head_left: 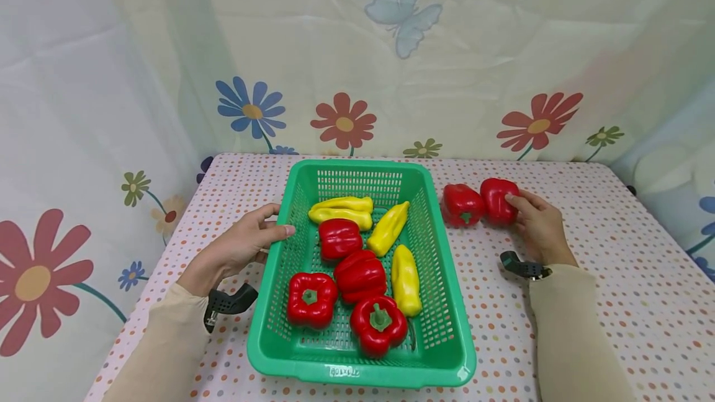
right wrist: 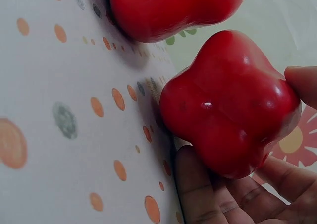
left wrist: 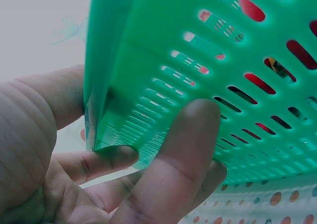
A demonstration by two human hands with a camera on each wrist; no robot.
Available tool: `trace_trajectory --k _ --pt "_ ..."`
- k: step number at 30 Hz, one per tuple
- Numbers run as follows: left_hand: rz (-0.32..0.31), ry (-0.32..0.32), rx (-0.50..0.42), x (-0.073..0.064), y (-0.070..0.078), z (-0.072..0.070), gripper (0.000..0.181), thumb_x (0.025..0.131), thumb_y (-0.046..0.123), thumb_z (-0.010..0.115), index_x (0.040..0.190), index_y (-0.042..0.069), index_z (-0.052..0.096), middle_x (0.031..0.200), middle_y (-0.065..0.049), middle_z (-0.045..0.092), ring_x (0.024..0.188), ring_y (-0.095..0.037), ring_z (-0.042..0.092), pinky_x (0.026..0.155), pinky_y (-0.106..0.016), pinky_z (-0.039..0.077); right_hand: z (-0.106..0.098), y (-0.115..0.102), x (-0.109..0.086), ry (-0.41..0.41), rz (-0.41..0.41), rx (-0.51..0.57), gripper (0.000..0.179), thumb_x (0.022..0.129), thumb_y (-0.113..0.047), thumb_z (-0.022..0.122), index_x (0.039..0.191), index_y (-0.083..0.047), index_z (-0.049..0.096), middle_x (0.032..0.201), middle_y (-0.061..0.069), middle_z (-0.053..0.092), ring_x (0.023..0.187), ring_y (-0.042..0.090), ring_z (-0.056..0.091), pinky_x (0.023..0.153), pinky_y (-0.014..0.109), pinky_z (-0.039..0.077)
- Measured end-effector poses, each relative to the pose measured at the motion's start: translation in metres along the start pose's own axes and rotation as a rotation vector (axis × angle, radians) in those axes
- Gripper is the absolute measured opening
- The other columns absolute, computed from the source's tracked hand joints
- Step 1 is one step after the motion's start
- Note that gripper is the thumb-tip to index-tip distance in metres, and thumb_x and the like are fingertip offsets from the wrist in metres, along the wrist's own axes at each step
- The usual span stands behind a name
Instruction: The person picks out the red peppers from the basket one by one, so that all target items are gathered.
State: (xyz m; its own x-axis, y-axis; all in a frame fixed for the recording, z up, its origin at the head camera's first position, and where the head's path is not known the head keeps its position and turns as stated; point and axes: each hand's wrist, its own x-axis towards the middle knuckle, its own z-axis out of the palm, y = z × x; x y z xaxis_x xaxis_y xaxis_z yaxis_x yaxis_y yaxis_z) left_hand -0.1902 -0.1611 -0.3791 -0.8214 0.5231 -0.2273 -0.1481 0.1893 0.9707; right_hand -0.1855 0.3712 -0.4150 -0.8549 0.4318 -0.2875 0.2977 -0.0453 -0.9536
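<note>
My left hand [head_left: 242, 244] grips the left rim of a green plastic basket [head_left: 357, 372], its thumb over the edge and its fingers [left wrist: 178, 159] against the slotted outer wall. Inside the basket lie several red bell peppers [head_left: 360, 275] and several long yellow peppers [head_left: 406, 281]. To the right of the basket, my right hand [head_left: 539, 225] holds a red bell pepper [head_left: 497, 201] between thumb and fingers, low over the table. In the right wrist view this pepper [right wrist: 230, 105] shows its lobed end. Another red bell pepper [head_left: 463, 205] sits between it and the basket's right side.
The table is covered with a dotted cloth [head_left: 503, 340]. Behind it hangs a pale curtain [head_left: 475, 67] with printed flowers and a butterfly. A black wrist device [head_left: 231, 301] is on the left wrist and another [head_left: 522, 264] on the right.
</note>
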Motion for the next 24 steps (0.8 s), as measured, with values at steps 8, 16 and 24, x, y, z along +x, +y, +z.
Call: trace_trajectory --k 8,16,24 --pt "0.009 -0.004 0.005 -0.0002 -0.0006 0.0001 0.053 0.106 0.018 0.061 0.15 -0.001 0.038 0.126 -0.032 0.066 0.096 -0.039 0.077 0.076 -0.055 0.065 0.0013 -0.0007 0.0005 0.001 -0.004 -0.013 0.08 0.1 -0.047 0.067 0.166 -0.022 0.03 0.174 0.005 0.022 0.14 0.024 0.038 0.12 0.031 0.036" --pt "0.011 -0.002 0.008 0.0 -0.0001 -0.0009 0.053 0.106 0.017 0.061 0.151 -0.001 0.038 0.125 -0.03 0.067 0.096 -0.039 0.077 0.076 -0.055 0.065 0.0002 -0.003 -0.0016 0.0 -0.051 -0.231 0.08 0.104 -0.054 0.053 0.167 -0.016 0.023 0.172 0.015 0.023 0.146 0.035 0.037 0.104 0.023 0.054" --pt "0.005 -0.006 0.018 0.0009 -0.0001 -0.0014 0.053 0.106 0.017 0.06 0.151 -0.001 0.038 0.125 -0.03 0.068 0.095 -0.038 0.077 0.076 -0.055 0.065 -0.0024 -0.0027 -0.0005 0.0 -0.045 -0.301 0.079 0.106 -0.055 0.048 0.166 -0.009 0.026 0.166 0.021 0.032 0.128 0.028 0.046 0.083 0.014 0.055"
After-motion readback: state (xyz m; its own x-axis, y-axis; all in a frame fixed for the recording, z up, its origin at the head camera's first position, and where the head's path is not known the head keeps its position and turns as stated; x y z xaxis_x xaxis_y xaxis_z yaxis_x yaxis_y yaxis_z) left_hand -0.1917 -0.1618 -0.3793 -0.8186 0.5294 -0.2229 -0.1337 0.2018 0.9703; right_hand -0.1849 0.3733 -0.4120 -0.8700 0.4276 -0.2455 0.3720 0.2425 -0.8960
